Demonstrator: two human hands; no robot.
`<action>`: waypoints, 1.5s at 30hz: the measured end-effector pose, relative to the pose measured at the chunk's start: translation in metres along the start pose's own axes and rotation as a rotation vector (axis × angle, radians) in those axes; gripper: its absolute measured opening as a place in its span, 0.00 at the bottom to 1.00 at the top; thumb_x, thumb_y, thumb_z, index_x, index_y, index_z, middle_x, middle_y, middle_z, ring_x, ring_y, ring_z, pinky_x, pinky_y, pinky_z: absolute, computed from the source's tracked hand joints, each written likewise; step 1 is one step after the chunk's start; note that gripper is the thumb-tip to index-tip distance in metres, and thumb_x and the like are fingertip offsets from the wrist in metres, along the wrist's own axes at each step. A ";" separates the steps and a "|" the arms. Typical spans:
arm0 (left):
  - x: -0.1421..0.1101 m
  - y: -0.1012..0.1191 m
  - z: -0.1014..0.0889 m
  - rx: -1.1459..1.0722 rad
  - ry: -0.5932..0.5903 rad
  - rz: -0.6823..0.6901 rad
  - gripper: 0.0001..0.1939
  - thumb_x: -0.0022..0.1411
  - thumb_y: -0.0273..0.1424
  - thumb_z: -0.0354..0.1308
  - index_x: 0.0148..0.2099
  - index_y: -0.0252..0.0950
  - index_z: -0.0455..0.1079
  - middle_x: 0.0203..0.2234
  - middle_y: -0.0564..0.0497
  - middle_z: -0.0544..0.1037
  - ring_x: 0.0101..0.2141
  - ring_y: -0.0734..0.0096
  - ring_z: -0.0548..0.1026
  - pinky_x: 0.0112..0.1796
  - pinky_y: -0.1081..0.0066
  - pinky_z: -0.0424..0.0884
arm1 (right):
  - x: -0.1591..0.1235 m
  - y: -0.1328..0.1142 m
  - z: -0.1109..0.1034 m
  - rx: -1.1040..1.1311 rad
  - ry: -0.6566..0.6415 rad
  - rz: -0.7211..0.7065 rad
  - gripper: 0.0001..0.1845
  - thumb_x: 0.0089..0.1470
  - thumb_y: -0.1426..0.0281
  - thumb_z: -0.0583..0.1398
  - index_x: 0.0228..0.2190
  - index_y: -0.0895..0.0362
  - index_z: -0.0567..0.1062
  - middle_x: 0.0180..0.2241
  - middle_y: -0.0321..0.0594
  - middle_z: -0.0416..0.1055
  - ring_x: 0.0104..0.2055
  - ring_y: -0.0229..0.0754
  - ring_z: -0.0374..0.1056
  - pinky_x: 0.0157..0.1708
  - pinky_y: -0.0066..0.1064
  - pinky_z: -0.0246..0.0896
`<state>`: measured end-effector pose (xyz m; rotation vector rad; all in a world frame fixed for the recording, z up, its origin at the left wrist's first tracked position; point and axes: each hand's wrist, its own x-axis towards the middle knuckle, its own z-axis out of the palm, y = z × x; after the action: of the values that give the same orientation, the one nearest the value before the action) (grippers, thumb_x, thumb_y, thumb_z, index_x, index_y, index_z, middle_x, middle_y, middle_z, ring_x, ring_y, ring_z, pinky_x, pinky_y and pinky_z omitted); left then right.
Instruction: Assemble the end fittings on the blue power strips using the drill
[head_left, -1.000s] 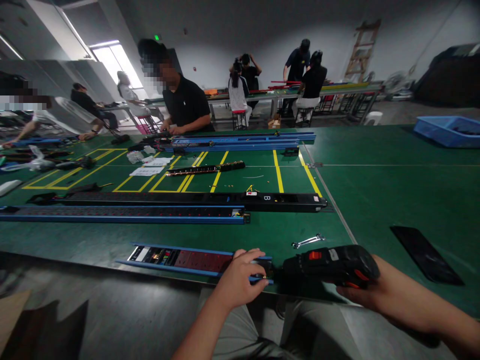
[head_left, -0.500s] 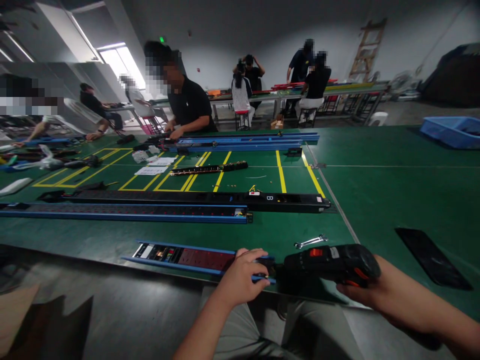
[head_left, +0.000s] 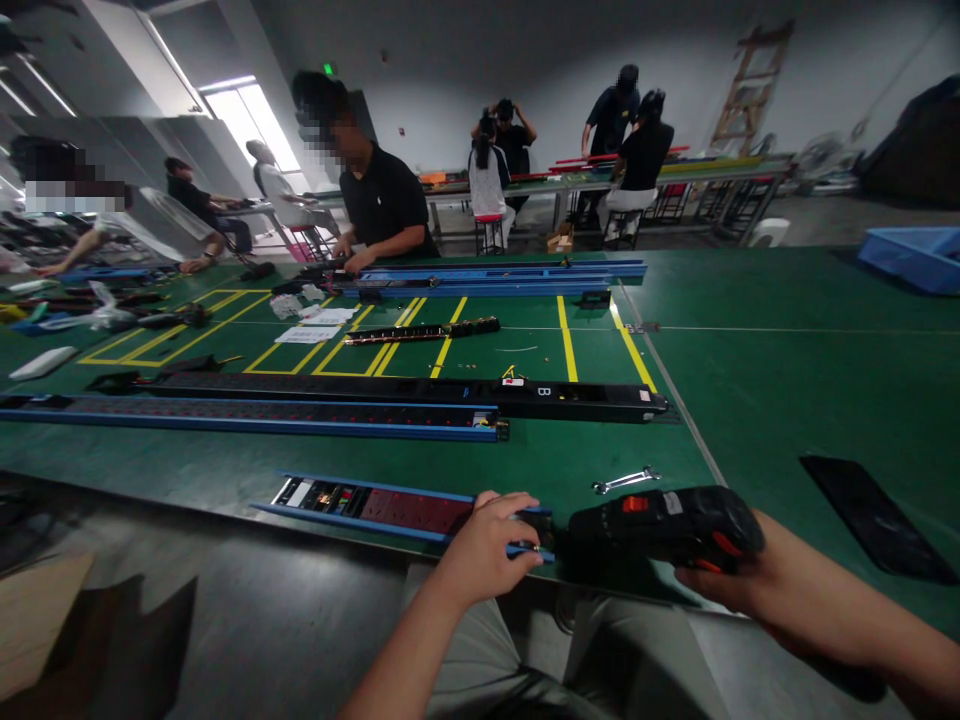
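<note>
My left hand (head_left: 484, 545) grips the near end of an open blue-railed power strip housing (head_left: 397, 512), which has a red panel and exposed parts inside. My right hand (head_left: 731, 565) is wrapped around the grip of a black cordless drill (head_left: 660, 528), with the drill's nose at the strip's end, right beside my left hand. The contact point between bit and strip is hidden by the drill and my fingers. A steel combination wrench (head_left: 626, 480) lies just beyond the drill.
Two long black and blue power strips (head_left: 405, 398) lie across the green workbench (head_left: 787, 400), with more beyond. A black mat (head_left: 874, 520) lies to the right, and a blue crate (head_left: 911, 260) stands far right. A co-worker (head_left: 382, 195) works across the bench.
The whole scene has shifted slightly as my head turned. My hands, the drill and the near strip stay together in about the same hold.
</note>
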<state>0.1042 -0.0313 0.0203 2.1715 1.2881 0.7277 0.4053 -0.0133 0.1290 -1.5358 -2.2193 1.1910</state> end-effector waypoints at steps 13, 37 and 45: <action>0.000 0.000 0.000 0.011 -0.003 0.003 0.05 0.50 0.31 0.66 0.33 0.42 0.76 0.50 0.50 0.72 0.51 0.61 0.68 0.50 0.60 0.59 | -0.002 0.002 -0.002 -0.005 -0.001 0.024 0.09 0.48 0.65 0.60 0.33 0.55 0.74 0.26 0.36 0.72 0.25 0.38 0.67 0.23 0.27 0.62; -0.001 -0.001 0.001 -0.001 -0.002 0.012 0.05 0.50 0.30 0.66 0.33 0.41 0.75 0.50 0.50 0.72 0.52 0.61 0.68 0.50 0.60 0.57 | -0.001 -0.002 -0.003 -0.035 -0.007 -0.014 0.08 0.50 0.65 0.59 0.32 0.55 0.74 0.27 0.36 0.73 0.27 0.38 0.67 0.26 0.27 0.63; -0.001 -0.005 0.003 -0.015 -0.003 0.012 0.06 0.50 0.31 0.67 0.33 0.41 0.76 0.51 0.50 0.72 0.52 0.62 0.68 0.51 0.61 0.56 | -0.001 -0.006 -0.005 -0.042 -0.019 0.025 0.10 0.50 0.63 0.59 0.33 0.56 0.74 0.26 0.37 0.72 0.28 0.39 0.67 0.27 0.28 0.62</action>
<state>0.1029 -0.0310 0.0149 2.1691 1.2647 0.7361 0.4040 -0.0132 0.1370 -1.5786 -2.2579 1.1782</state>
